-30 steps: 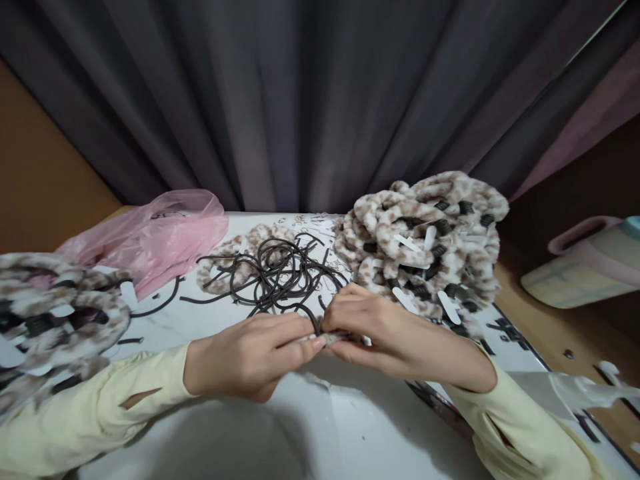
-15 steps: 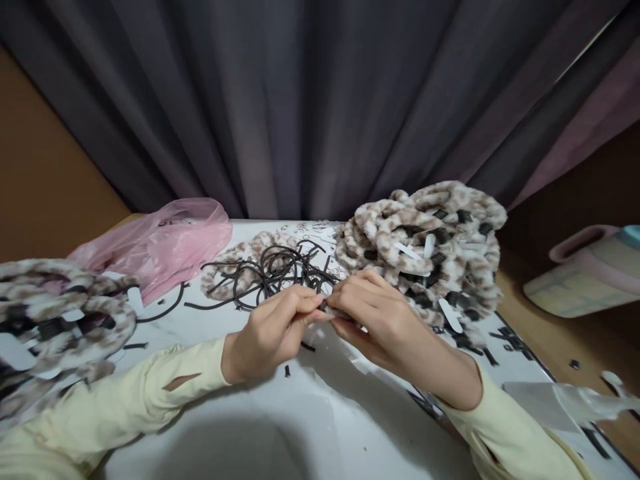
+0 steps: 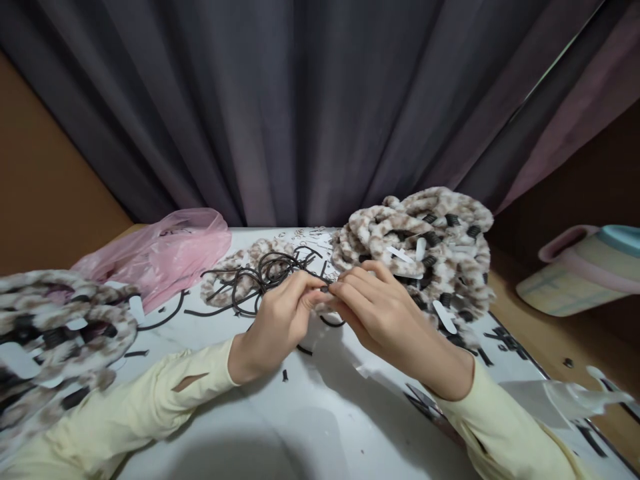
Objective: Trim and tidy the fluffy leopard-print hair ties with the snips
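The left hand [image 3: 277, 323] and the right hand [image 3: 380, 313] meet above the white table [image 3: 320, 427], and both pinch one small dark piece [image 3: 325, 289] between their fingertips. Just behind them lies a tangle of dark cords [image 3: 260, 283]. A furry pile [image 3: 425, 247] sits beside the right hand, a pink bag [image 3: 165, 253] at the left.
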A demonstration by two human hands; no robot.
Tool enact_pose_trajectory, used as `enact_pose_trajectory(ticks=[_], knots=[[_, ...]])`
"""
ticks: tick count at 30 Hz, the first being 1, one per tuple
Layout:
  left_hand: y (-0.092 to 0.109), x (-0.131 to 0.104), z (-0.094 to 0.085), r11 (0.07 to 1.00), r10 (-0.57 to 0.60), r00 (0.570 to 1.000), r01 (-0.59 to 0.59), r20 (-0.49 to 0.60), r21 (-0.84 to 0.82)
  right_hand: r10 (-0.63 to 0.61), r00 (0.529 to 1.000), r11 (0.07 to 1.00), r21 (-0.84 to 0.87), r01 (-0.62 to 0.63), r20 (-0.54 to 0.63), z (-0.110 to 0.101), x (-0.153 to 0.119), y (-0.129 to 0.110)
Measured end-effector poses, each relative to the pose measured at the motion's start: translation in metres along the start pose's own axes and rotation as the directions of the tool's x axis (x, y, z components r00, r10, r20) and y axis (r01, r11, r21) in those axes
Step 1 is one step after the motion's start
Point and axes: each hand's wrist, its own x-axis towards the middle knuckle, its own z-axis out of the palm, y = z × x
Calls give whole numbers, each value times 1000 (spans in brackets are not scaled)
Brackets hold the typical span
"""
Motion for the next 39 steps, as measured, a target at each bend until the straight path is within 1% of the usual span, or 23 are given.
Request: enact_pose_trajectory(ticks=[1, 2, 4, 6, 7, 9, 11, 12, 14, 16, 17, 18, 19, 20, 21, 22, 23, 24, 25, 27, 31, 36, 39], knots=[[1, 3, 0, 992, -111, 993, 113, 42, -56, 21, 1000, 1000, 10, -21, 2, 1, 0, 2], [2, 6, 0, 970, -209, 974, 218, 81, -110, 44, 999, 999, 19, -44, -2, 3, 0, 4], [-1, 12, 3, 892, -366, 920, 389, 140, -228, 104, 994, 995, 0, -104, -45, 6, 1, 5], [-9, 18, 7, 762, -486, 854, 518, 186, -389, 169, 978, 983, -46, -176, -126, 9, 0, 3], [-14, 21, 10, 676, -532, 817, 568, 223, -470, 203, 965, 975, -53, -215, -167, 11, 0, 0], [-23, 24, 14, 497, -600, 748, 626, 282, -602, 300, 932, 953, 17, -303, -204, 14, -2, -7], [-29, 25, 16, 371, -633, 702, 646, 328, -667, 429, 891, 896, 192, -400, -150, 18, -2, -13], [-30, 24, 16, 334, -641, 688, 649, 341, -683, 490, 868, 845, 288, -451, -82, 21, -2, -15], [-29, 23, 16, 307, -652, 674, 653, 347, -692, 579, 809, 690, 469, -551, 98, 28, 0, -16], [-25, 21, 18, 358, -653, 689, 646, 313, -675, 606, 745, 485, 612, -625, 280, 34, 2, -15], [-23, 20, 19, 422, -648, 710, 636, 276, -646, 598, 719, 379, 664, -644, 355, 37, 4, -14], [-22, 18, 21, 510, -639, 737, 620, 220, -597, 579, 703, 290, 701, -651, 413, 38, 5, -13], [-21, 16, 23, 614, -616, 773, 592, 152, -521, 559, 699, 234, 723, -650, 447, 39, 5, -12], [-22, 14, 25, 725, -570, 818, 545, 77, -421, 541, 704, 214, 734, -645, 460, 38, 6, -11], [-23, 12, 27, 831, -488, 873, 465, 2, -304, 529, 714, 225, 735, -639, 459, 37, 6, -10], [-25, 10, 28, 916, -374, 925, 359, -59, -181, 522, 726, 252, 732, -633, 448, 35, 6, -10], [-28, 8, 30, 971, -235, 967, 229, -102, -70, 518, 736, 288, 721, -630, 436, 34, 5, -9], [-31, 7, 31, 995, -89, 987, 93, -132, 21, 514, 745, 326, 706, -629, 425, 32, 5, -8], [-34, 5, 31, 995, 26, 990, -13, -139, 96, 514, 751, 364, 687, -629, 415, 31, 4, -8], [-39, 3, 32, 969, 167, 978, -139, -128, 203, 513, 766, 445, 643, -623, 387, 31, 3, -6], [-41, 1, 32, 929, 250, 965, -217, -77, 300, 502, 798, 595, 537, -598, 333, 32, 1, -7], [-41, -2, 33, 920, 248, 969, -226, -26, 320, 473, 829, 718, 415, -559, 299, 29, 0, -12], [-41, -2, 33, 921, 233, 972, -225, 14, 319, 442, 843, 779, 334, -530, 307, 26, 0, -14]])
